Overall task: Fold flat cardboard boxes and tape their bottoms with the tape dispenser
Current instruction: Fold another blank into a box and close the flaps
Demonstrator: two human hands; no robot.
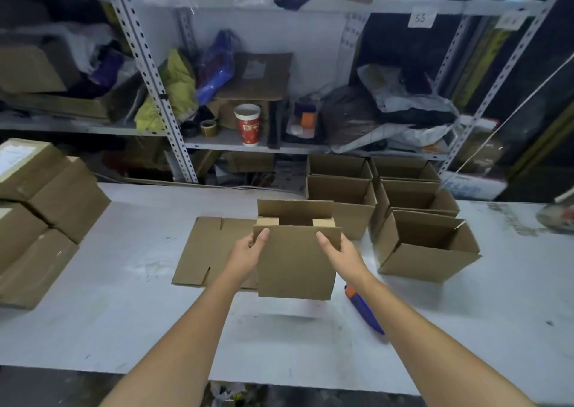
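Cardboard box [295,260] lifted off the surface [124,282]; my left hand [248,251] and right hand [341,251] clamp its sides, keeping it square so the flaps can fold.

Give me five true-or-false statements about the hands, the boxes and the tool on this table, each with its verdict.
1. Both hands grip one box: left hand, right hand, box in hand. True.
2. That box rests flat on the table. False: it is held up, with its shadow on the table beneath.
3. A flat cardboard blank lies on the table behind the left hand. True.
4. The folded open boxes stand left of the hands. False: they stand on the right; closed boxes are stacked on the left.
5. The right hand holds the blue and orange tool. False: it lies on the table under the right forearm.
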